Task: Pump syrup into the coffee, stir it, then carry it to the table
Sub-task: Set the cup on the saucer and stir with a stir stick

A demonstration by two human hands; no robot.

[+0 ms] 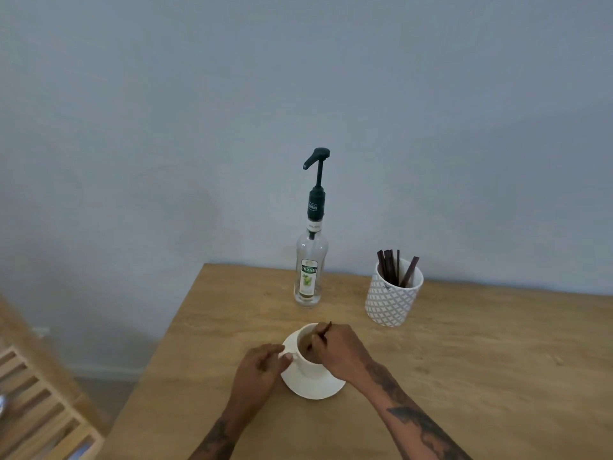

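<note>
1. Head view: the cup [306, 355] with coffee stands on a saucer [311, 386], near the left edge of the desk [464, 360].
2. The left hand [257, 376] pinches the cup handle; its grip is curled around it.
3. The right hand [341, 351] is over the cup, and its grip pinches a dark stirrer [323, 333] that dips into the coffee.
4. The syrup bottle [310, 260] with a pump stands at the far edge, close to the far left corner.
5. A patterned pot [393, 295] with more stirrers stands at the far edge, beside the bottle on the right.

Light: dim, soft, bluish on wall [298, 78].
Shadows: faint, diffuse.
Sharpness: slightly soft; hands blurred.
Edges: bent by wide-angle lens.
</note>
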